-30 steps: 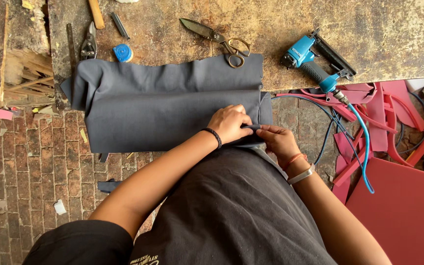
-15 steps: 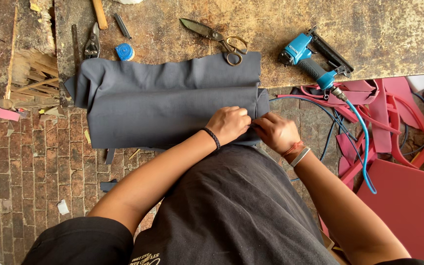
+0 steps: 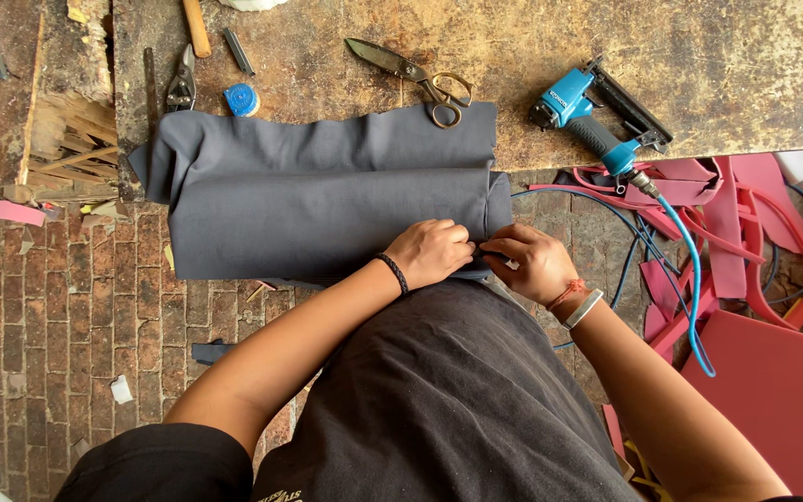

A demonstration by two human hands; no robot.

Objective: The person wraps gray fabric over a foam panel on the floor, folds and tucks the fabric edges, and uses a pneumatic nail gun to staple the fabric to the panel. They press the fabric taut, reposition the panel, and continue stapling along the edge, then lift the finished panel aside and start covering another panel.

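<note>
Head view: worn wooden workbench [image 3: 327, 56] across the top of the frame, brick floor [image 3: 48, 307] at lower left, pink foam offcuts [image 3: 755, 214] at right. Grey fabric [image 3: 327, 195], folded into a long roll, lies over the bench's near edge at centre frame. Left hand [image 3: 431, 251], black band at the wrist, rests closed on the fabric's lower right edge, fingers curled onto the cloth. Right hand [image 3: 533, 262], bracelets at the wrist, sits just beside it, fingers pinched shut on the same fabric edge; fingertips of the two hands nearly meet. Scissors [image 3: 415, 76] lie on the bench touching the fabric's top edge. Blue pneumatic stapler [image 3: 587, 116] at upper right, its blue hose [image 3: 690, 279] trailing down. Pliers [image 3: 180, 85] and small blue cap [image 3: 242, 99] at upper left.
</note>
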